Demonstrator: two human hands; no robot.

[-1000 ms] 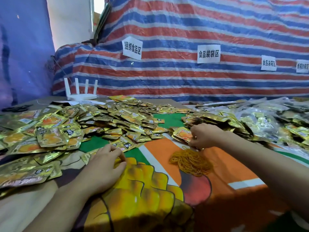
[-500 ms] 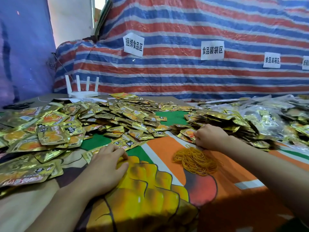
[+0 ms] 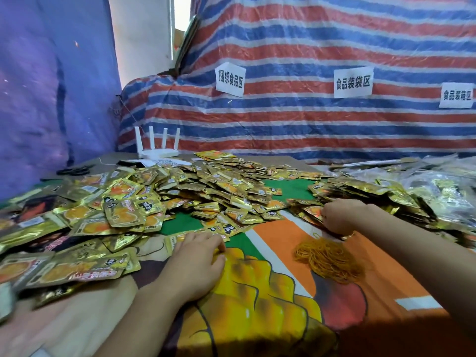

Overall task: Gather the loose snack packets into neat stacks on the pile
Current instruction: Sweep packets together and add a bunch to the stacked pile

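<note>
Snack packets (image 3: 123, 215) lie strewn over the worktop (image 3: 283, 243), left and centre. Risk: slick foil, so a gripped bunch may fan out and slide off the pile (image 3: 373, 194). Flat, glossy gold, orange print. Right hand (image 3: 340, 217) curls round a few at the pile's edge; left hand (image 3: 198, 258) rests relaxed on one.

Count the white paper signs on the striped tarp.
3 signs: one left, one middle, one at the frame's right edge, all on the tarp. Others may lie beyond that edge.
</note>
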